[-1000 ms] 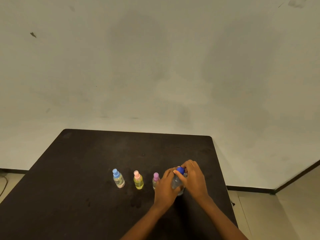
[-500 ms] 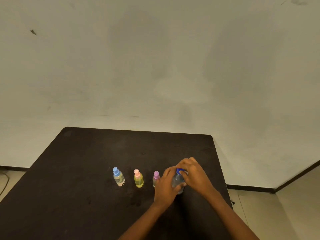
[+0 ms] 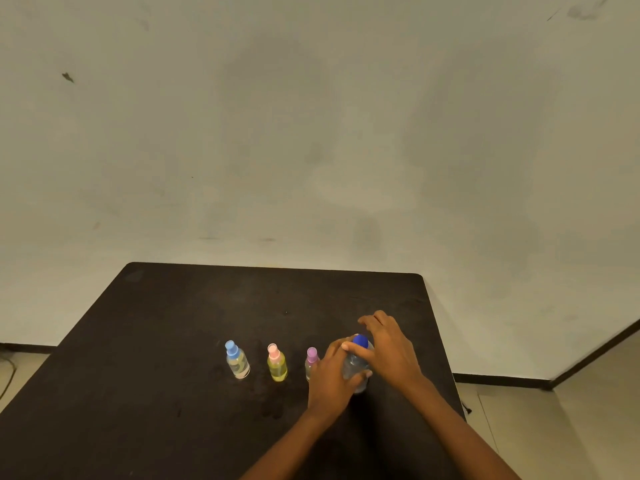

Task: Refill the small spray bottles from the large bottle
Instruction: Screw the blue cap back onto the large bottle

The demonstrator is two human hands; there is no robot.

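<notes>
Left hand [image 3: 332,379] grips large bottle [image 3: 355,368] near table [image 3: 429,317]'s right edge; right hand [image 3: 391,348]'s fingers have straightened off the cap [image 3: 360,340].

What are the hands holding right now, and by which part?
The left hand grips the large bottle round its clear body. The right hand is over the blue cap, thumb against it; whether it grips cannot be told.

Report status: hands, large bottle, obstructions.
Left hand grips large bottle. Right hand over blue cap, fingers loose; cap on. Purple-capped spray bottle close beside left hand.
</notes>
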